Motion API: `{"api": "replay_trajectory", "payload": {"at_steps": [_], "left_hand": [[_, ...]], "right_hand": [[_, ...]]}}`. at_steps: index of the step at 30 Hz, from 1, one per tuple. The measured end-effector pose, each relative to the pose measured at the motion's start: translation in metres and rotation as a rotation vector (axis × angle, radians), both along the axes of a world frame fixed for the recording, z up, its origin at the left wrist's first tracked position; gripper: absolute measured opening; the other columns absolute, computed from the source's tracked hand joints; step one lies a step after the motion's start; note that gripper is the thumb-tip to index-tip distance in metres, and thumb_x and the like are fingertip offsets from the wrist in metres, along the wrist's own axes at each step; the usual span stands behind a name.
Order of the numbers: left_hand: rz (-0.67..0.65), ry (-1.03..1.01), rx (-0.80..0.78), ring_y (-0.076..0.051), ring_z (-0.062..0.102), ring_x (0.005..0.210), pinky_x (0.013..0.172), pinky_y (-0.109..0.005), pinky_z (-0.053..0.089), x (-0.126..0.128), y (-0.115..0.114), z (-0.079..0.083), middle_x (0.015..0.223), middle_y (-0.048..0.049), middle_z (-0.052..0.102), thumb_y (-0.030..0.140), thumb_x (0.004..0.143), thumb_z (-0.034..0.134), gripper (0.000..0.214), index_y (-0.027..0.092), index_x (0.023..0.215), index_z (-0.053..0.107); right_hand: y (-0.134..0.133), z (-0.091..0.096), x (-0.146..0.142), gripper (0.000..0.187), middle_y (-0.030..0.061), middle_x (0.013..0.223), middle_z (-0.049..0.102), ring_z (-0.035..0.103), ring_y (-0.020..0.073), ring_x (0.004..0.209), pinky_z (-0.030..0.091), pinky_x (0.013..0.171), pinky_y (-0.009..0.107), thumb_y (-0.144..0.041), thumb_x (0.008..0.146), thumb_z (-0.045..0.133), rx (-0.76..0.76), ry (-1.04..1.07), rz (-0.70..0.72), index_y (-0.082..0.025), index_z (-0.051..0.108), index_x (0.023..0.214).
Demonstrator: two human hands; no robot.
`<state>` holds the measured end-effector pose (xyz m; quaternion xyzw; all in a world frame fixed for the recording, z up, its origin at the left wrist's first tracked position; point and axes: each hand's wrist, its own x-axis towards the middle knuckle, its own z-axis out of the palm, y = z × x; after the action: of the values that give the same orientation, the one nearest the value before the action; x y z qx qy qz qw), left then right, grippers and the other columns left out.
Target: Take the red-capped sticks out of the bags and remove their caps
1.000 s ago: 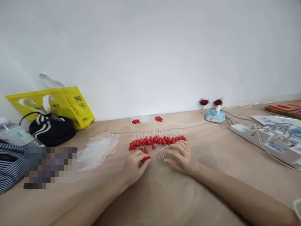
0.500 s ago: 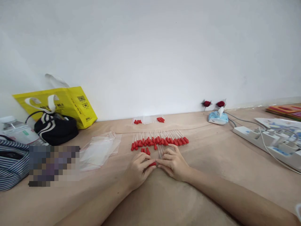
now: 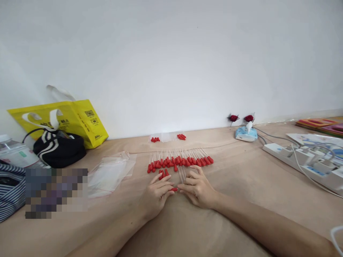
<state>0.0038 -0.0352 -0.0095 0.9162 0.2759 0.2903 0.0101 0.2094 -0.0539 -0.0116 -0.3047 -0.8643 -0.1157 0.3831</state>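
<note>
My left hand (image 3: 158,194) pinches a red rubber dropper bulb (image 3: 174,189) between thumb and index finger, with the other fingers loosely extended. Facing it, my right hand (image 3: 197,188) is closed with its fingertips close to the bulb's end. Clear glass tubes (image 3: 181,174) show beside the right fingers; whether they are held or lie on the cloth is hard to see. What sits in that pinch is too small to make out. Several loose red bulbs (image 3: 164,174) lie beyond the left fingers. Behind them is a row of glass droppers with red bulbs (image 3: 182,161), bulbs towards me.
Clear zip bags (image 3: 109,176) lie to the left, near a black pouch (image 3: 60,150) and a yellow bag (image 3: 91,123). Two small bags with red bulbs (image 3: 181,136) rest by the wall. At right are a tissue pack (image 3: 246,133) and a power strip (image 3: 302,160) with cables.
My hands have drawn slightly apart, so more of the red bulb shows. The left fingers are a little more spread. The whole view has shifted slightly.
</note>
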Motion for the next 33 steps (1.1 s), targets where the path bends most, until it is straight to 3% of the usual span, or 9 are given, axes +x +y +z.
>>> {"api": "replay_trajectory", "payload": {"at_steps": [6, 10, 13, 16, 20, 24, 26, 30, 33], "left_hand": [[-0.011, 0.014, 0.003, -0.021, 0.057, 0.103, 0.094, -0.045, 0.037, 0.000, -0.001, 0.000, 0.089, -0.0049, 0.069, 0.017, 0.083, 0.045, 0.020, 0.020, 0.088, 0.064], [0.030, -0.029, 0.054, -0.020, 0.059, 0.099, 0.092, -0.043, 0.040, -0.011, 0.002, 0.001, 0.087, -0.0051, 0.069, 0.016, 0.084, 0.041, 0.023, 0.019, 0.083, 0.064], [0.086, -0.072, 0.068, -0.020, 0.059, 0.097, 0.087, -0.039, 0.044, -0.020, 0.000, 0.004, 0.090, -0.0054, 0.067, 0.019, 0.084, 0.043, 0.021, 0.020, 0.083, 0.063], [0.152, -0.146, 0.023, -0.016, 0.059, 0.081, 0.073, -0.029, 0.048, -0.023, -0.003, 0.007, 0.084, -0.0047, 0.063, 0.025, 0.083, 0.046, 0.019, 0.022, 0.086, 0.064], [0.362, -0.290, -0.093, -0.013, 0.055, 0.067, 0.060, -0.024, 0.048, -0.024, 0.002, 0.008, 0.076, -0.0032, 0.055, 0.028, 0.080, 0.046, 0.022, 0.019, 0.092, 0.063], [0.500, -0.389, -0.350, -0.011, 0.053, 0.054, 0.050, -0.023, 0.047, -0.028, 0.015, 0.003, 0.070, -0.0005, 0.054, 0.027, 0.071, 0.050, 0.028, 0.015, 0.095, 0.058], [0.528, -0.453, -0.461, -0.011, 0.054, 0.053, 0.048, -0.023, 0.047, -0.029, 0.020, 0.000, 0.067, 0.0006, 0.055, 0.029, 0.067, 0.054, 0.028, 0.015, 0.091, 0.055], [0.545, -0.510, -0.535, -0.013, 0.058, 0.059, 0.053, -0.025, 0.050, -0.026, 0.024, -0.001, 0.067, -0.0002, 0.057, 0.038, 0.062, 0.061, 0.029, 0.016, 0.078, 0.051], [0.520, -0.552, -0.619, -0.015, 0.061, 0.066, 0.060, -0.029, 0.051, -0.024, 0.025, 0.000, 0.070, -0.0021, 0.060, 0.041, 0.061, 0.063, 0.034, 0.016, 0.079, 0.050]], "right_hand": [[0.000, -0.001, -0.001, 0.015, -0.0027, 0.059, 0.059, 0.047, 0.0132, 0.069, 0.026, 0.090, 0.042, -0.023, 0.080, 0.050, 0.001, 0.013, 0.024, -0.025, 0.064, 0.086], [0.001, -0.002, 0.014, 0.017, -0.0018, 0.057, 0.057, 0.047, 0.0137, 0.068, 0.029, 0.088, 0.041, -0.021, 0.080, 0.048, -0.013, 0.055, -0.004, -0.024, 0.065, 0.086], [0.004, -0.007, 0.028, 0.017, 0.0003, 0.061, 0.057, 0.048, 0.0142, 0.068, 0.034, 0.080, 0.038, -0.021, 0.081, 0.048, -0.078, 0.119, -0.093, -0.022, 0.065, 0.087], [0.006, -0.013, 0.033, 0.021, 0.0022, 0.068, 0.057, 0.048, 0.0130, 0.065, 0.037, 0.069, 0.032, -0.020, 0.082, 0.047, -0.138, 0.122, -0.102, -0.020, 0.063, 0.096], [0.010, -0.020, 0.030, 0.034, 0.0033, 0.073, 0.053, 0.049, 0.0131, 0.065, 0.040, 0.061, 0.027, -0.009, 0.079, 0.040, -0.210, 0.110, -0.168, -0.018, 0.056, 0.108], [0.015, -0.023, 0.028, 0.038, 0.0041, 0.077, 0.051, 0.050, 0.0134, 0.067, 0.042, 0.061, 0.026, -0.004, 0.075, 0.038, -0.247, 0.151, -0.173, -0.018, 0.055, 0.106], [0.018, -0.023, 0.027, 0.032, 0.0045, 0.078, 0.052, 0.050, 0.0139, 0.067, 0.043, 0.061, 0.026, -0.004, 0.074, 0.038, -0.255, 0.180, -0.181, -0.016, 0.056, 0.097], [0.023, -0.024, 0.020, 0.019, 0.0037, 0.072, 0.050, 0.049, 0.0139, 0.064, 0.042, 0.058, 0.025, -0.004, 0.073, 0.038, -0.260, 0.219, -0.229, -0.016, 0.052, 0.073], [0.025, -0.023, 0.016, 0.019, 0.0042, 0.075, 0.050, 0.050, 0.0137, 0.066, 0.044, 0.061, 0.025, -0.004, 0.073, 0.038, -0.260, 0.229, -0.204, -0.017, 0.052, 0.072]]}}
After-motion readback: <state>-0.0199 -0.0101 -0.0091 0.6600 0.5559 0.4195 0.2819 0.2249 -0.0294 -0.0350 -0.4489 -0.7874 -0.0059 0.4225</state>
